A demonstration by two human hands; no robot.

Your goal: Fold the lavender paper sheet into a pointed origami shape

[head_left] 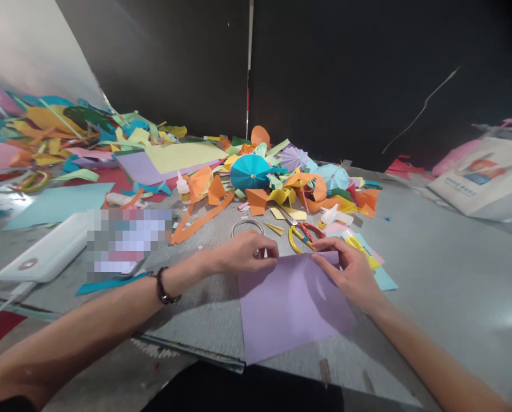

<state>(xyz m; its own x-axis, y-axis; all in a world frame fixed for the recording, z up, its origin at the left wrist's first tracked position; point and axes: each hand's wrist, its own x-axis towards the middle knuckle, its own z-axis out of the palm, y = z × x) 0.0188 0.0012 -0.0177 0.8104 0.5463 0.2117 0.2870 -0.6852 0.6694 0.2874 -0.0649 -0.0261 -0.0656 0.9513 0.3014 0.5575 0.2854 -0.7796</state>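
A sheet of purple paper (296, 309) lies in front of me, its near corner reaching the table's front edge. My left hand (251, 252) is closed at its far left corner, thumb and forefinger pinched at the far edge. At the far right corner my right hand (348, 269) pinches the same edge, thumb on the near side. Just beyond the hands lie scissors (298, 237) with yellow and red handles and a metal ring (247, 224). A yellow-labelled glue stick (361, 249) sits beside my right hand, on light blue paper (387, 279).
Paper scraps and small paper umbrellas (250, 171) heap along the dark wall. White glue bottles (182, 187) stand among them. To the left are a white power bank (45, 249) with a cable and a phone with a blurred screen (129, 243). A white bag (483, 177) stands far right.
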